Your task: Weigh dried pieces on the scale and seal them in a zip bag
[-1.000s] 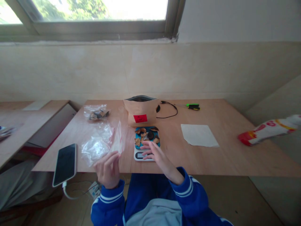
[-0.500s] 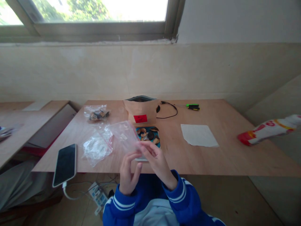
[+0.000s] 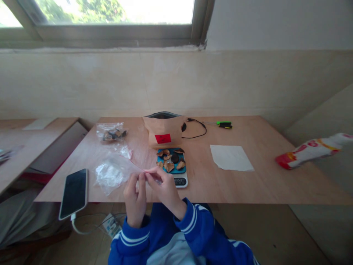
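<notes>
My left hand [image 3: 135,197] and my right hand [image 3: 165,187] meet above the table's front edge, both pinching one end of a clear zip bag [image 3: 125,165]. The bag stretches to the left over a heap of clear plastic bags [image 3: 109,175]. Just beyond my right hand is a small kitchen scale [image 3: 180,182] with a blue top. Pieces of dried mushroom [image 3: 168,166], brown with one dark round cap, lie on it. Behind the scale stands a brown paper pouch [image 3: 162,129] with its top open and a red label on the front.
A filled clear bag [image 3: 111,133] lies at the back left. A phone [image 3: 74,194] with a white cable overhangs the front left edge. To the right are white paper [image 3: 231,158], screwdrivers [image 3: 224,124], a black cable [image 3: 204,129] and a tilted red-and-white bottle [image 3: 311,150].
Both hands have moved left with the zip bag, and the scale with its mushrooms shows more fully. My left fingers have closed in on the bag's edge.
</notes>
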